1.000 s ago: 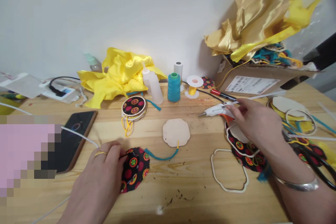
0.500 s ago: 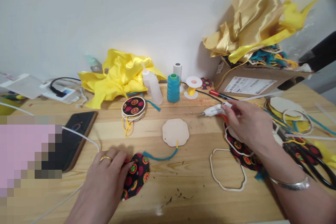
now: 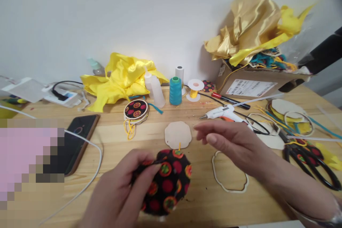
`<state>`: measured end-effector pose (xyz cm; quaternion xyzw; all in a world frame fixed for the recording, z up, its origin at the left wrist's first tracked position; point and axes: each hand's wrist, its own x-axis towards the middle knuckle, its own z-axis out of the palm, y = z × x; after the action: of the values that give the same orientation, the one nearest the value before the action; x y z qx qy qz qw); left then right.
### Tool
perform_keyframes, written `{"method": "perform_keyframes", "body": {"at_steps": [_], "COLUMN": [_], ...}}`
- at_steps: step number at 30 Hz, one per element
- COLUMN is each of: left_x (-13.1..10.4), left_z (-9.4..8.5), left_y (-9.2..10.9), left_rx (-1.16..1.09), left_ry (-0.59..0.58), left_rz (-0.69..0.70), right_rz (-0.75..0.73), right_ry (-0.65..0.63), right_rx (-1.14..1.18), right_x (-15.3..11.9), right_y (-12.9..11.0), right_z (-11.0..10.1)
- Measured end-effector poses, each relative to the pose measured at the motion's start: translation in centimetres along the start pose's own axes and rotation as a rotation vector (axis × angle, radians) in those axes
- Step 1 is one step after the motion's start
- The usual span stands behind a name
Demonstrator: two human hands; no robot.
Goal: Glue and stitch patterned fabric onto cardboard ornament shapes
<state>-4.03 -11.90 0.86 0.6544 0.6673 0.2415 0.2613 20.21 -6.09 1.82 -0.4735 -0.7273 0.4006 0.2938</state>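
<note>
Pinched between the thumb and fingers of my left hand (image 3: 123, 185) is a black fabric piece (image 3: 168, 183) with red and orange round prints, lifted toward the front middle. My right hand (image 3: 229, 142) hovers to its right with fingers stretched and nothing in them. Just beyond the fabric lies a pale scalloped disc (image 3: 178, 134) with a short yellow cord at its lower edge. A thin scalloped frame (image 3: 231, 189) rests on the table below my right hand. Behind that hand lies a white glue gun (image 3: 220, 111).
Black scissors (image 3: 315, 167) lie at the right. Behind stand a teal thread spool (image 3: 175, 92), a squeeze bottle (image 3: 157, 91) and a cardboard box (image 3: 248, 82) piled with cloth. A phone (image 3: 77, 139), a white cable (image 3: 100, 160) and yellow satin (image 3: 123, 78) are leftward.
My left hand has lifted the patterned fabric and moved right. My right hand has come away from the glue gun toward the middle. The dark fabric and frame formerly beneath it no longer show there.
</note>
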Motion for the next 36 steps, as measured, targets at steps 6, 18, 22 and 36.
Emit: {"method": "perform_keyframes", "body": {"at_steps": [6, 18, 22, 36], "left_x": [4.3, 5.7, 5.9, 7.6], "left_z": [2.4, 3.1, 3.2, 2.7], "left_y": [3.2, 1.2, 1.3, -0.7], "left_rx": [-0.205, -0.615, -0.566, -0.773], "left_ry": [-0.100, -0.192, -0.177, 0.003], "left_rz": [0.055, -0.249, -0.270, -0.283], "right_rz": [0.254, 0.432, 0.403, 0.408], "right_ry": [-0.312, -0.132, -0.105, -0.052], "right_rx": [0.343, 0.377, 0.267, 0.209], "right_x": [2.3, 3.2, 3.3, 3.6], "right_y": [-1.1, 2.4, 3.0, 3.7], "right_z": [1.1, 2.5, 2.4, 1.0]}}
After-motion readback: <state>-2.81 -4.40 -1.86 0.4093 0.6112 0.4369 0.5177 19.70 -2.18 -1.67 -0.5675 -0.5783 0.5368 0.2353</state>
